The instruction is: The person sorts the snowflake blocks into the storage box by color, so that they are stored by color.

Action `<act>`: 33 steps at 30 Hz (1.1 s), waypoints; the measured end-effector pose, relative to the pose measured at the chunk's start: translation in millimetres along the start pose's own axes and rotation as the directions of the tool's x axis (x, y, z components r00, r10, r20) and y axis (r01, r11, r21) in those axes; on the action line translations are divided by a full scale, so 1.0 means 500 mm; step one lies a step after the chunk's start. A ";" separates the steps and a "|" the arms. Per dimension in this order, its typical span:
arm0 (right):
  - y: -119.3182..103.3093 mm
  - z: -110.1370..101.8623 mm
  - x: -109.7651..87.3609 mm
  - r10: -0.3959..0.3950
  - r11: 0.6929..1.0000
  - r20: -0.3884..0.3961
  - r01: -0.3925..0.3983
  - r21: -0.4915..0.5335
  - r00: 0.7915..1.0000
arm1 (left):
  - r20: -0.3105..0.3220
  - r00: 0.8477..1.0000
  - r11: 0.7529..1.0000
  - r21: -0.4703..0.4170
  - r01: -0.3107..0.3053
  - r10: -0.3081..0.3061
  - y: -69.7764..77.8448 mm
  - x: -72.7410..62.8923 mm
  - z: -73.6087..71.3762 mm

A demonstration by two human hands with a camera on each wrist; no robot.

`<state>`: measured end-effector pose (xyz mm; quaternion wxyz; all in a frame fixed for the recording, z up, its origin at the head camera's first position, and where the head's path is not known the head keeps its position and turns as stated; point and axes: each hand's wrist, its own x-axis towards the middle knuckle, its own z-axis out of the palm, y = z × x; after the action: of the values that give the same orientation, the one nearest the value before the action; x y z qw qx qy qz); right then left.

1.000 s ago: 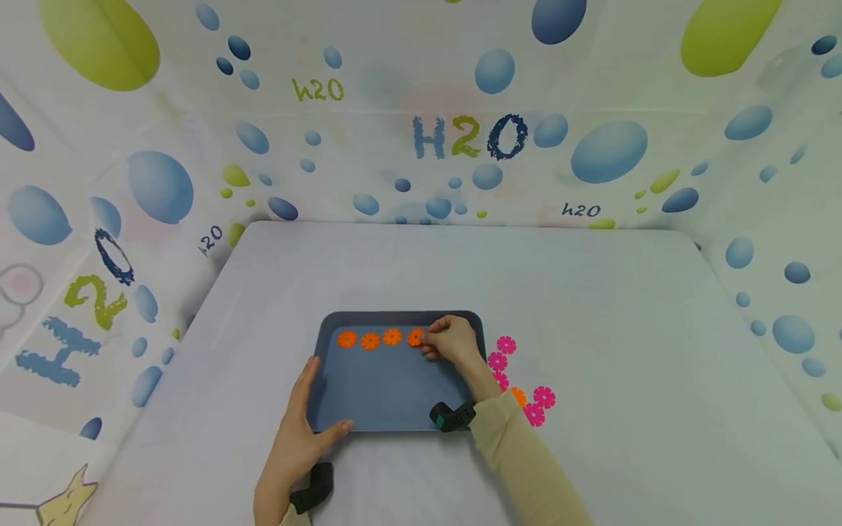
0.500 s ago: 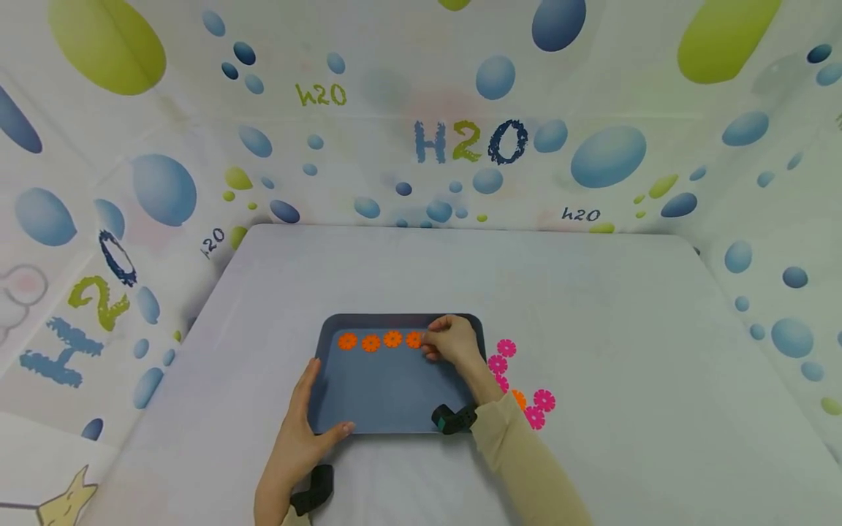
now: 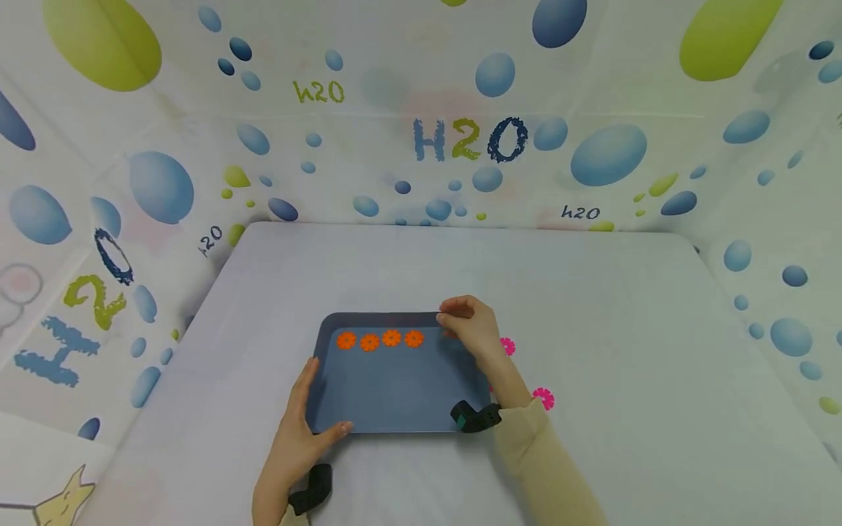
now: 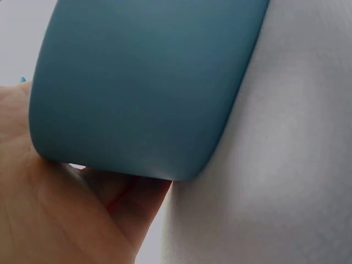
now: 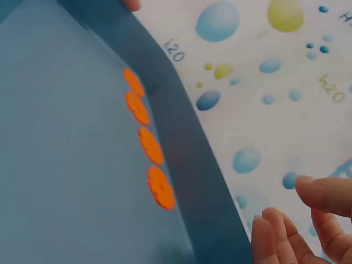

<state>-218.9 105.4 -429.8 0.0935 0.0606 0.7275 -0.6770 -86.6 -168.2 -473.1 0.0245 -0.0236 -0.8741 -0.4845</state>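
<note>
A blue-grey tray lies on the table, with several orange flower-shaped pieces in a row along its far side. My left hand holds the tray's near left corner, its fingers along the left side and its thumb on the front rim. In the left wrist view, the tray's outer wall sits against that hand. Above the far right corner is my right hand, thumb and fingers apart with nothing between them. In the right wrist view, the nearest orange flower piece lies flat inside the tray.
Pink flower-shaped pieces lie on the white tabletop right of the tray, partly hidden by my right forearm. A fabric backdrop with bubbles and lettering surrounds the table on the far side and both flanks.
My right hand has let go of the rightmost orange flower piece and moved right and away toward the tray's far right corner. The left hand has stayed on the tray.
</note>
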 end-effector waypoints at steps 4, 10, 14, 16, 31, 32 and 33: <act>-0.018 -0.039 -0.009 -0.039 0.999 -0.007 0.039 -0.016 0.999 | 0.005 1.000 1.000 -0.005 0.011 -0.011 0.001 0.001 -0.001; -0.026 -0.084 -0.020 -0.064 0.997 -0.067 0.062 -0.041 0.996 | 0.005 1.000 1.000 -0.008 0.024 -0.024 0.006 0.002 -0.003; -0.019 -0.104 -0.029 -0.071 0.996 -0.085 0.066 -0.055 0.994 | 0.011 0.999 0.999 -0.009 0.034 -0.034 0.009 0.002 -0.003; -0.014 -0.114 -0.035 -0.063 0.996 -0.088 0.058 -0.063 0.994 | 0.017 0.999 0.999 -0.014 0.040 -0.040 0.011 0.002 -0.003; 0.065 -0.181 -0.117 0.020 0.953 -0.073 -0.041 -0.301 0.997 | 0.021 0.998 0.998 -0.001 0.060 -0.060 0.021 0.010 0.000; 0.070 -0.184 -0.122 0.020 0.946 -0.074 -0.043 -0.320 0.997 | 0.023 0.998 0.998 -0.002 0.060 -0.060 0.021 0.010 0.001; 0.074 -0.186 -0.127 0.018 0.940 -0.075 -0.043 -0.340 0.997 | 0.023 0.998 0.998 -0.003 0.059 -0.059 0.021 0.011 0.001</act>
<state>-154.1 203.2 -445.8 0.0874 0.0785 0.8356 -0.5367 -91.3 -161.9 -464.3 0.0004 -0.0033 -0.8738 -0.4863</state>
